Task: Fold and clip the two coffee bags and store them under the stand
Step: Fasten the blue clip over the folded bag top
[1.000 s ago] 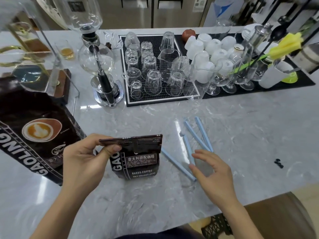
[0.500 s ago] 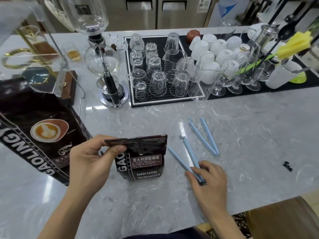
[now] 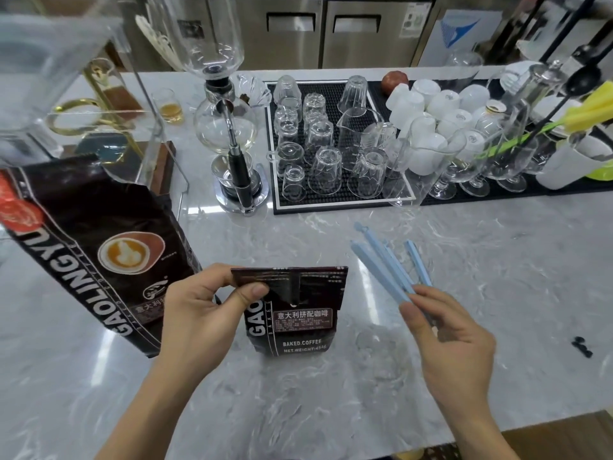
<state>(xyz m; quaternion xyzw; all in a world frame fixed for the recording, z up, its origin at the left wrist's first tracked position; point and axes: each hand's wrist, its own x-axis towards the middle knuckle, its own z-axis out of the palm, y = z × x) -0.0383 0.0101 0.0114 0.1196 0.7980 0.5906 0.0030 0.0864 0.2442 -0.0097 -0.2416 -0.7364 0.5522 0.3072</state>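
My right hand [image 3: 454, 330] has just lifted a blue clip [image 3: 381, 270] off the counter [image 3: 497, 260], pinching its end; left hand [image 3: 205, 303] keeps the small bag's [image 3: 295, 313] fold clamped, ready for clipping.

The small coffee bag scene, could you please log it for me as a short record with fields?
small coffee bag: upright on the marble counter, top folded over
left hand: pinching the folded top at its left end
right hand: holding one blue sealing clip, raised and open in a V
second blue clip: lying on the counter behind
large coffee bag: standing at left, not clipped
clip on small bag: not yet
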